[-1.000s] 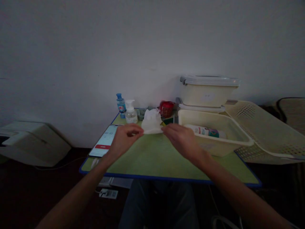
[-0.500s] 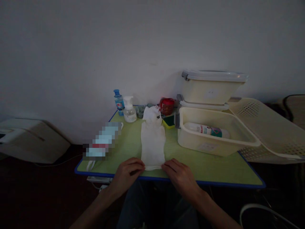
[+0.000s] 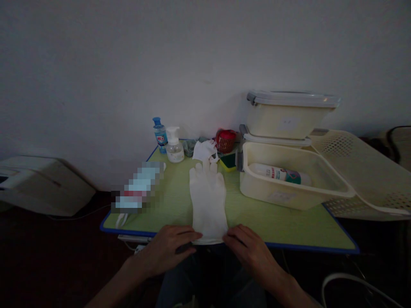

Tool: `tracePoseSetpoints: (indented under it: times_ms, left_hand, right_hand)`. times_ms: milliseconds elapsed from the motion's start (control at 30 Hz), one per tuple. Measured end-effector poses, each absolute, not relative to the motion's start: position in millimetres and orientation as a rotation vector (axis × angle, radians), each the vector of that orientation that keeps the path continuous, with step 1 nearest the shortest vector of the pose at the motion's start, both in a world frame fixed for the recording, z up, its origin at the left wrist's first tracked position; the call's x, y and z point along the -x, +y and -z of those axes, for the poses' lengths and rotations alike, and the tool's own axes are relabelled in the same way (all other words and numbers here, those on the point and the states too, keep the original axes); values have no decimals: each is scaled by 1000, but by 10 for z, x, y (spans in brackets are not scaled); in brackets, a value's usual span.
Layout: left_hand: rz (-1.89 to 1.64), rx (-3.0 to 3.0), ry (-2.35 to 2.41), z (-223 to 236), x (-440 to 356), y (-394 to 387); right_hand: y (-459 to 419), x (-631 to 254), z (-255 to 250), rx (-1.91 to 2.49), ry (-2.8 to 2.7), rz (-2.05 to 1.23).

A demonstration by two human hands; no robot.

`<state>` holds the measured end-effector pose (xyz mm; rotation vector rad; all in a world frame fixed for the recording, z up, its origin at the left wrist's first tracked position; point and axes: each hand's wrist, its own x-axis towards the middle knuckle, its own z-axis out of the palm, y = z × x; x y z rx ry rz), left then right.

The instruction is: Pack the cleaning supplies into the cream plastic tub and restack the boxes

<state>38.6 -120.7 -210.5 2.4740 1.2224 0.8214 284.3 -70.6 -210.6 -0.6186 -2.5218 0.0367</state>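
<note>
A white glove (image 3: 209, 205) lies flat on the green table, its fingers pointing to the back and its cuff hanging at the front edge. At the left corner of the cuff is my left hand (image 3: 170, 248), fingertips over the fabric and thumb lower down. My right hand (image 3: 252, 248) pinches the right corner of the cuff between thumb and fingers. Behind the glove's fingertips sits a crumpled white cloth-like piece (image 3: 204, 149).
On the left stand a blue bottle (image 3: 160, 136) and a pump bottle (image 3: 175, 149), with a blurred-out packet (image 3: 139, 188) in front. A red container (image 3: 226, 141) and a sponge (image 3: 228, 162) are behind. At right are an open bin (image 3: 282, 194), a lidded box (image 3: 289, 117) and a basket (image 3: 369, 171).
The glove has slid towards me, and its cuff now reaches the table's front edge. Its fingers have come out flatter from the crumpled bunch. Both hands moved nearer with it.
</note>
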Motion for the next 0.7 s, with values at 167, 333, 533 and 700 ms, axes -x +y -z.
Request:
tracePoseSetpoints:
  times_ms: [167,333,533,700]
  left_hand:
    - [-778,-2302,1347,1836,-386,-915]
    - [-642,-2376,1507,1875,-702,-462]
    - [-307,-2531,1723,2200,-1073,-427]
    - [-230,-2589,1742,2252,-1075,-459]
  right_hand:
    - [-698,-2848,2133,577,-2537,-22]
    - [-692,-2841,2170,543,-2520,8]
    - [-714,-2864,2106,575,-2563,-59]
    - [-496,-2781,1937,722,-2496,-427]
